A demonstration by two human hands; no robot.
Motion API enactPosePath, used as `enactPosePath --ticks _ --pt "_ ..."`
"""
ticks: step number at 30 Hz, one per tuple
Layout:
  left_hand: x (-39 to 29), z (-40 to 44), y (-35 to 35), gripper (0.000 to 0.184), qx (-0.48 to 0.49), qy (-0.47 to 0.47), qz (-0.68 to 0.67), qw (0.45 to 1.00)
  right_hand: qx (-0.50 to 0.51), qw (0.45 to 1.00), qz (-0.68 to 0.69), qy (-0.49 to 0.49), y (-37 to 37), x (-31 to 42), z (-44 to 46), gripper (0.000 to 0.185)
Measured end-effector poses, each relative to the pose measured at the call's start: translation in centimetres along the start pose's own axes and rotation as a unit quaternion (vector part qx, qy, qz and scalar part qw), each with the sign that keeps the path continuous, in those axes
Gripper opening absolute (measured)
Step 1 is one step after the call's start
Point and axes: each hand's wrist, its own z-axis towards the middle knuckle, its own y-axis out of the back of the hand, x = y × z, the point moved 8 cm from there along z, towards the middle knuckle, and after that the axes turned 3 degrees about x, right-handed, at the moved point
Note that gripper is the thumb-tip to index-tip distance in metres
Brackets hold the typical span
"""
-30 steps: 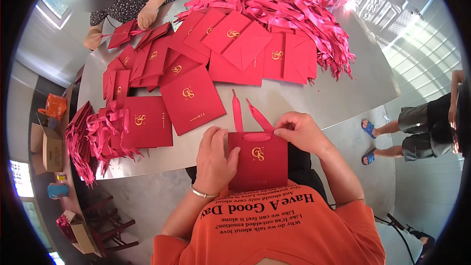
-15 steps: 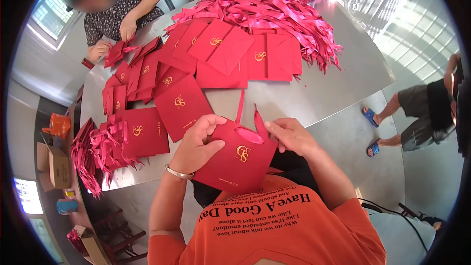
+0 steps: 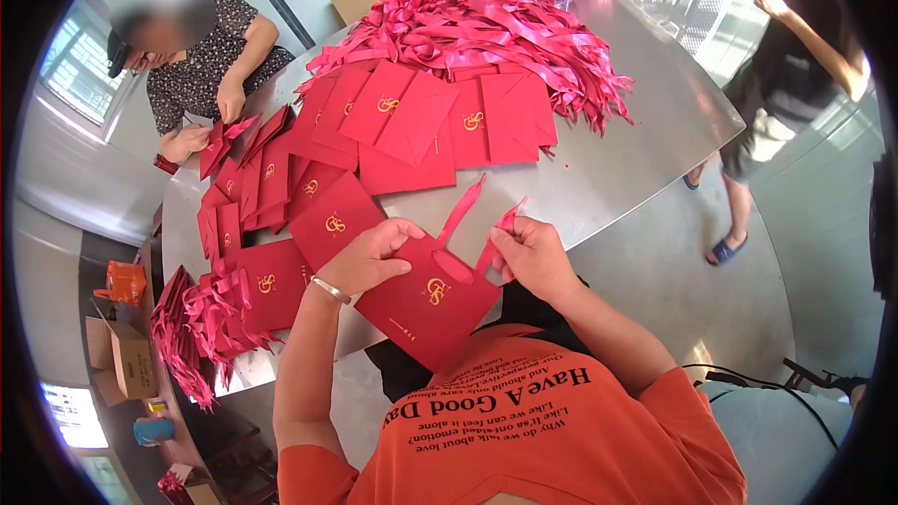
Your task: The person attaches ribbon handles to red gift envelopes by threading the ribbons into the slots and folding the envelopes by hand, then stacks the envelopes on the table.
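A red paper gift bag (image 3: 412,313) with a gold logo lies tilted in front of my body, at the table's near edge. My left hand (image 3: 372,257) grips its upper left edge, fingers behind and thumb on the front. A pink-red ribbon (image 3: 453,265) loops across the bag's top, and one loose tail stands up beside my left hand. The other tail is pinched between the thumb and fingers of my right hand (image 3: 531,257), just off the bag's upper right corner. Flat red bags (image 3: 337,215) lie beyond my left hand.
A big heap of pink ribbons (image 3: 486,23) covers the table's far side. Bags with ribbons (image 3: 210,313) are stacked at the left edge. Across the metal table (image 3: 645,131), a co-worker (image 3: 220,65) handles a red bag. Another person (image 3: 776,84) stands at right.
My hands and the bag have shifted left in view. My right hand has pulled the ribbon tail up and now pinches it. The person at right has moved closer to the table.
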Motion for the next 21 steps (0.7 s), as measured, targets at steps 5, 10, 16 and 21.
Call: enactPosePath --ticks 5,10,16,21 --pt "-2.6 -0.2 -1.5 0.039 -0.01 0.004 0.185 0.983 -0.084 0.915 -0.341 0.198 1.7 2.0 0.1 0.019" --pt "-2.5 -0.2 -1.8 0.038 -0.039 -0.031 0.263 0.964 -0.129 0.854 -0.459 0.209 2.9 3.3 0.8 0.017" --pt "-3.4 -1.3 -3.0 0.041 -0.095 -0.03 0.39 0.915 -0.112 0.852 -0.482 0.171 2.9 2.9 0.7 0.017" --pt "-5.2 -3.2 -4.8 0.048 -0.273 -0.121 0.495 0.816 -0.161 0.858 -0.408 0.267 1.8 5.8 -1.5 0.015"
